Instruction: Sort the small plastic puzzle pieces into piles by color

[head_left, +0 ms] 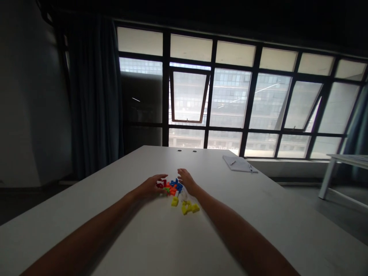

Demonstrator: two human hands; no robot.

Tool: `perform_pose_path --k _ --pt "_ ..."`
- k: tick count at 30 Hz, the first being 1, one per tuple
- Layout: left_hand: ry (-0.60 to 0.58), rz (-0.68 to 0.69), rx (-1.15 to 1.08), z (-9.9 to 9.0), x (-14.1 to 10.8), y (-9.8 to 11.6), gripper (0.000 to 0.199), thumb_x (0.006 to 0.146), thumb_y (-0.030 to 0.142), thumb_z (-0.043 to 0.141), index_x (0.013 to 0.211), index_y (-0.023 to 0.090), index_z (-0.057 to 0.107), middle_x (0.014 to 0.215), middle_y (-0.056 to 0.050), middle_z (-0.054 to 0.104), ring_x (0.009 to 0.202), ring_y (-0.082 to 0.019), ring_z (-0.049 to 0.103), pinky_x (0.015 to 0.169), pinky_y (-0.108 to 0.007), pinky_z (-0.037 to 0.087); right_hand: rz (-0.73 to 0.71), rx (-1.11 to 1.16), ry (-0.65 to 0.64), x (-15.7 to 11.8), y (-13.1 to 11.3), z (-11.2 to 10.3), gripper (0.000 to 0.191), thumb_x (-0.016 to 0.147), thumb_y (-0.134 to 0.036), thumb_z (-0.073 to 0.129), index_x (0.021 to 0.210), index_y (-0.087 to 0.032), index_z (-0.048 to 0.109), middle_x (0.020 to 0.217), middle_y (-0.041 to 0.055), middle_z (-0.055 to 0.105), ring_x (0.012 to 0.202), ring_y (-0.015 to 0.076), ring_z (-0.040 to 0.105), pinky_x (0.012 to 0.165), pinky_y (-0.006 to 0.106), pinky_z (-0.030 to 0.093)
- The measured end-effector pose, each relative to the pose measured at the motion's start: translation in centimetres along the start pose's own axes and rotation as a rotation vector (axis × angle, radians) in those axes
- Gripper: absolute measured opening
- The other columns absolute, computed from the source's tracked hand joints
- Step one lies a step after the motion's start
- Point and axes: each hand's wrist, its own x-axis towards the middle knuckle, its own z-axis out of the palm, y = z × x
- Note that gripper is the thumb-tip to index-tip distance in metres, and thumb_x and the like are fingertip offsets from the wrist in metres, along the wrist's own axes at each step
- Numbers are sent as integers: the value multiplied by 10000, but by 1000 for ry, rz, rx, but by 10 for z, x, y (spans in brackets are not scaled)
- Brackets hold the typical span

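Observation:
A small heap of coloured plastic pieces lies on the white table (pixel 161 237) between my two hands. My left hand (pixel 150 186) curves around its left side, fingers and thumb apart, beside the dark red pieces (pixel 161 184). On the other side, my right hand (pixel 187 181) has its fingers spread close to the blue pieces (pixel 178 186). Orange pieces (pixel 173 190) and a bit of green (pixel 167 189) sit in the middle. White pieces (pixel 183 196) lie near my right wrist, partly hidden. Nearer to me are a yellow piece (pixel 174 201) and a yellow cluster (pixel 189 207).
Papers (pixel 240 164) with pens on them lie at the table's far right. Two dark round fittings (pixel 186 151) are set near the far edge. Beyond stand windows, some tilted open, and a dark curtain (pixel 96 96). Another white table (pixel 349 161) stands at the right.

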Motion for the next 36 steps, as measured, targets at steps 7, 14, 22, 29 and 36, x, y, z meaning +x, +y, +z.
perform_pose_path --k 7,14,22,29,36 --pt "-191 -75 251 -7 -15 6 1290 566 699 843 1616 209 274 1642 -171 321 1462 -421 363 1196 -524 308 60 -534 -536 -86 -14 -94 1299 529 -618 926 1610 -325 270 1692 99 217 1529 425 191 1233 573 175" --pt "-242 135 355 28 1 50 1294 486 705 876 1584 263 354 1491 -140 545 1343 -411 504 1166 -498 340 -31 -777 -474 -98 6 -68 1384 648 -751 788 1647 -224 -11 1699 184 125 1556 435 43 1252 576 98" --pt "-122 214 162 32 -17 42 1067 567 588 903 1499 293 476 1327 -95 611 1131 -317 614 942 -369 530 -272 -578 -388 -70 8 -42 1196 604 -584 903 1593 -351 271 1437 137 549 1277 387 546 1032 531 470" --pt "48 243 -36 26 -36 42 612 810 363 754 1377 221 574 1263 -99 618 1064 -262 634 905 -382 567 -408 -483 -317 -70 7 -12 964 781 -325 800 1591 -289 279 1288 103 655 1088 288 638 955 432 502" --pt "256 203 -60 27 -29 51 529 894 404 643 1374 200 548 1287 -120 616 1130 -261 633 928 -377 585 -397 -374 -162 -55 -5 18 947 803 -174 714 1601 -293 220 1258 80 668 1034 246 650 953 432 516"
